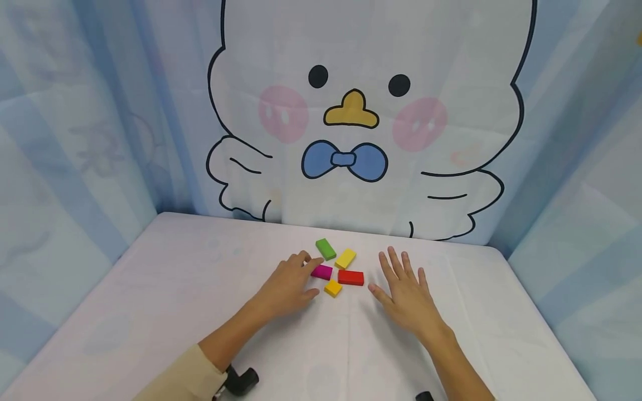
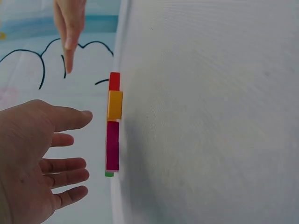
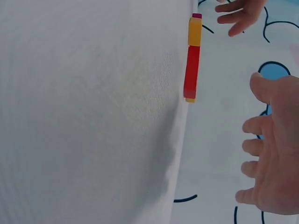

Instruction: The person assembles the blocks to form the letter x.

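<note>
Several small coloured blocks lie grouped on the table: a green block [image 1: 326, 249], a yellow block [image 1: 345, 258], a magenta block [image 1: 322, 272], a red block [image 1: 350, 277] and an orange-yellow block [image 1: 333, 288]. My left hand [image 1: 288, 285] hovers at the left of the group, fingers loosely extended, overlapping the magenta block's left end in the head view. In the left wrist view its fingers stay apart from the blocks, holding nothing. To the right of the red block, my right hand [image 1: 407, 298] is held above the table with fingers spread, also holding nothing.
The blocks sit toward the far side of a white-covered table [image 1: 200, 267]. Behind it hangs a curtain [image 1: 351, 200] printed with a cartoon bird, and further curtains flank both sides. A black device [image 1: 241, 382] is strapped at the left wrist.
</note>
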The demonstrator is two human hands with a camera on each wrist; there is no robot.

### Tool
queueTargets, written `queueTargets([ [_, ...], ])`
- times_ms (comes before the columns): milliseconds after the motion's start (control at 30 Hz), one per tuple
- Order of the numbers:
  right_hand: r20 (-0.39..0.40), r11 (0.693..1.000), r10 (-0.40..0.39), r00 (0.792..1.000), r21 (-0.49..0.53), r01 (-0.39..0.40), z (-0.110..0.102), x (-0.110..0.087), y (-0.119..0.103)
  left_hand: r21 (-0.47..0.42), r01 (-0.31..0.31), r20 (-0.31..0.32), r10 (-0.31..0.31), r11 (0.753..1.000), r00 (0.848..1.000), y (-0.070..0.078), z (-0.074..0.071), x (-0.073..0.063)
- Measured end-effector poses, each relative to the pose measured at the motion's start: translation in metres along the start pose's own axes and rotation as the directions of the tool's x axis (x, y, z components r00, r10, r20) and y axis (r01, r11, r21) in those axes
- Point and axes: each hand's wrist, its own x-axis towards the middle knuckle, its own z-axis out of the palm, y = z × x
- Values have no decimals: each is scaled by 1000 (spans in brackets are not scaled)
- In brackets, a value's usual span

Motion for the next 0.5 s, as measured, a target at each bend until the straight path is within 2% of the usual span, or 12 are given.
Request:
queueTargets([
  [233,-4,1000,0,1000,-4,0,1,-1,3,-92,-11,56,16,996,998,10,8,12],
  [500,-10,1000,-10,1000,-9,10,1,0,6,-190,25,97,-6,981,995,19,15,19],
])
